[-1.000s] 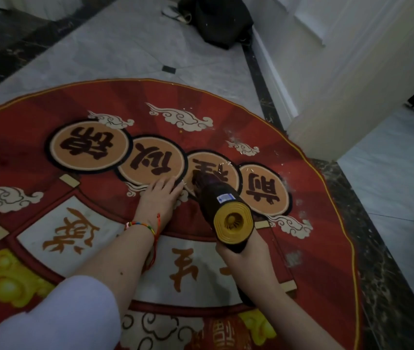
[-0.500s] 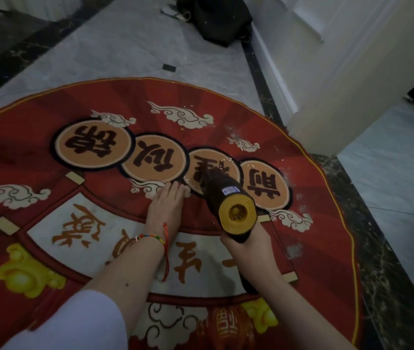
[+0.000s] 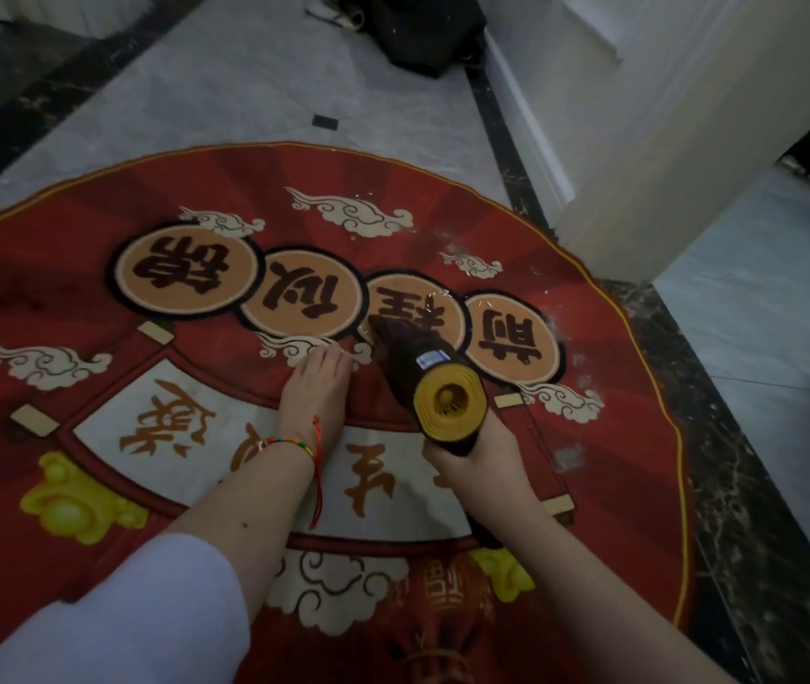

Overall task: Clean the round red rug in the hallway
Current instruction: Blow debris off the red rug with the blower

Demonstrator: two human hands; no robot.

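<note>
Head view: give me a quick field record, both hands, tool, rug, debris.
left hand: flat on the round red rug, palm down, empty
right hand: grips the handheld vacuum
vacuum nozzle: down on the rug, at the third round medallion
debris: pale specks near the rug's right edge
floor: grey marble

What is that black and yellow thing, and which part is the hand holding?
It looks like a small handheld vacuum. The right hand holds it by its handle, under the yellow back end. The left hand holds nothing; it lies flat on the red rug.
</note>
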